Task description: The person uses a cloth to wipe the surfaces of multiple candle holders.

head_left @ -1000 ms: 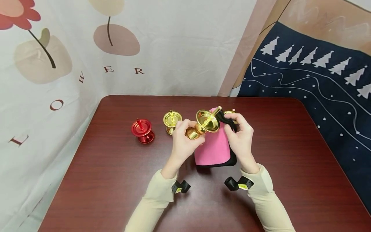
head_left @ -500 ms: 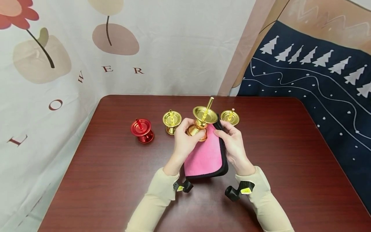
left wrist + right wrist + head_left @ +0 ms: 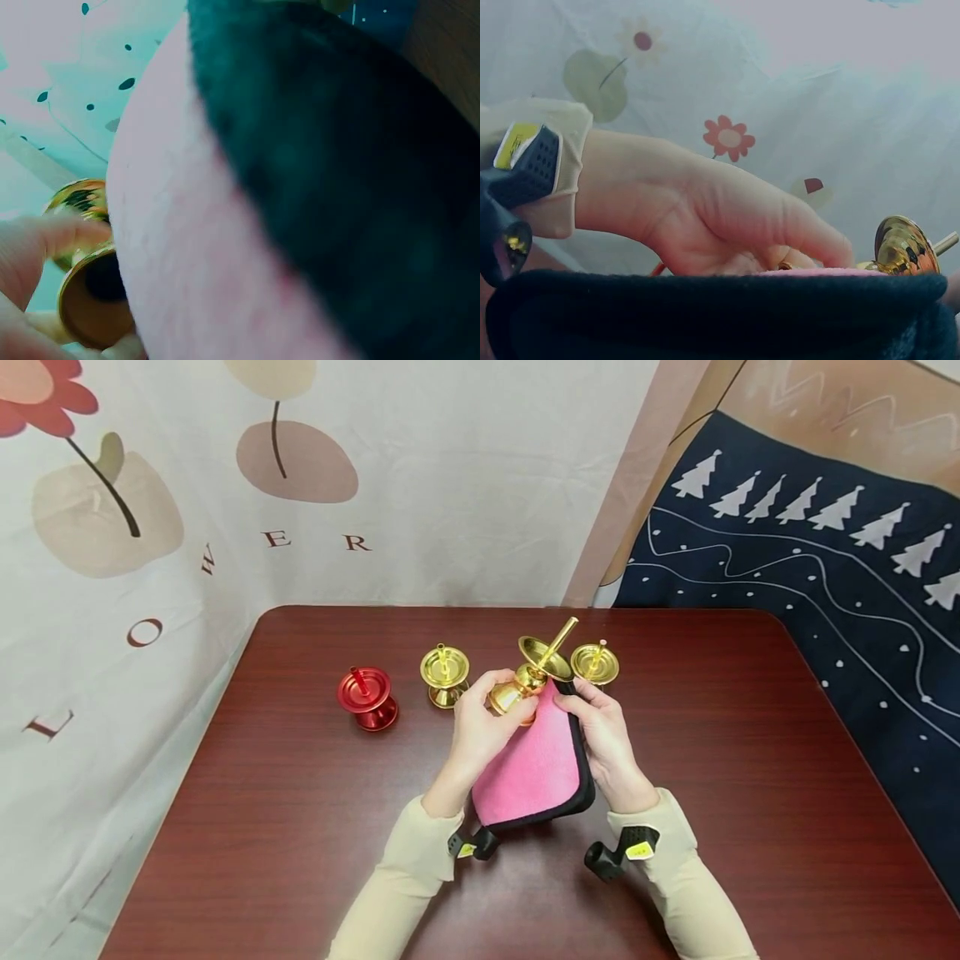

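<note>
In the head view my left hand (image 3: 480, 724) grips the base of a shiny gold candle holder (image 3: 511, 694), which is tilted with its spike up and to the right. My right hand (image 3: 606, 735) pinches the upper edge of a folded pink cloth (image 3: 528, 768) with a black border, thumb on the pink side. The cloth hangs just below and beside the holder; whether they touch I cannot tell. In the left wrist view the cloth (image 3: 180, 225) covers much of the picture, and the hollow base of the candle holder (image 3: 94, 300) shows between the fingers.
Left on the brown table (image 3: 300, 843) stands a red candle holder (image 3: 369, 697). A gold one (image 3: 445, 675) is just beyond my left hand, another (image 3: 595, 664) beyond my right. Printed curtains (image 3: 450, 485) hang behind the table.
The right hand has come left and lower with the cloth, uncovering the gold holder behind it. The held candle holder swung upright, then tipped right again.
</note>
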`<state>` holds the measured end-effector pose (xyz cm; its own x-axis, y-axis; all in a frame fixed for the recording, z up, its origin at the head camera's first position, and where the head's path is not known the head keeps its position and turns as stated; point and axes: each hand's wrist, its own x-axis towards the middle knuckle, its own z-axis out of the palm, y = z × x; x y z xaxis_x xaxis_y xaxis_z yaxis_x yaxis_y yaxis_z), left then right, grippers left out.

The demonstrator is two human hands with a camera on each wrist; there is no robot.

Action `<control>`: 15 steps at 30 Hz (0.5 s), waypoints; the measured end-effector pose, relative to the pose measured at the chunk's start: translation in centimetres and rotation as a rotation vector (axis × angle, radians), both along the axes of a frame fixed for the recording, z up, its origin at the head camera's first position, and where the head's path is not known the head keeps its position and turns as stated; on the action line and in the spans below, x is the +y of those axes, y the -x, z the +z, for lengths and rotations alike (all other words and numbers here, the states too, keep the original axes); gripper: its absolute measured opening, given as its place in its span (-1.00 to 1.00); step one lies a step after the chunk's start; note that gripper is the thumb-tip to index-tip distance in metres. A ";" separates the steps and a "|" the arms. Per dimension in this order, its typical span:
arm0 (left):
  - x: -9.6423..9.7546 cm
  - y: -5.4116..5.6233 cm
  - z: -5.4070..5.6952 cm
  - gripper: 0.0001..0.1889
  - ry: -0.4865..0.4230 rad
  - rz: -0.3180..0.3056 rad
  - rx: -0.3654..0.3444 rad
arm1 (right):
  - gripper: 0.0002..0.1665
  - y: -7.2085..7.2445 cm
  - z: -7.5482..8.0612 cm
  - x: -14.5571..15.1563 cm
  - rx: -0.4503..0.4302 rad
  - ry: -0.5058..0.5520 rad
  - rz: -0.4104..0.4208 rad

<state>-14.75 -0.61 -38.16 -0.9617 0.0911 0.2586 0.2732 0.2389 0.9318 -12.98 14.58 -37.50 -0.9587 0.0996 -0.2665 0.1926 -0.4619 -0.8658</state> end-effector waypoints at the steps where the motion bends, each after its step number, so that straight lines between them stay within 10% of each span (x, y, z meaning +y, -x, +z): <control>1: -0.1 0.0 0.1 -0.58 0.022 -0.020 -0.002 | -0.73 0.0 0.0 0.1 -0.007 0.024 0.004; 8: -1.1 0.1 0.6 -0.39 0.016 -0.194 -0.076 | -0.71 -0.1 0.3 0.5 -0.026 0.131 0.054; 15: -0.5 0.0 -0.1 -0.34 -0.300 -0.104 -0.108 | -0.71 -0.3 0.6 1.1 -0.005 0.204 0.095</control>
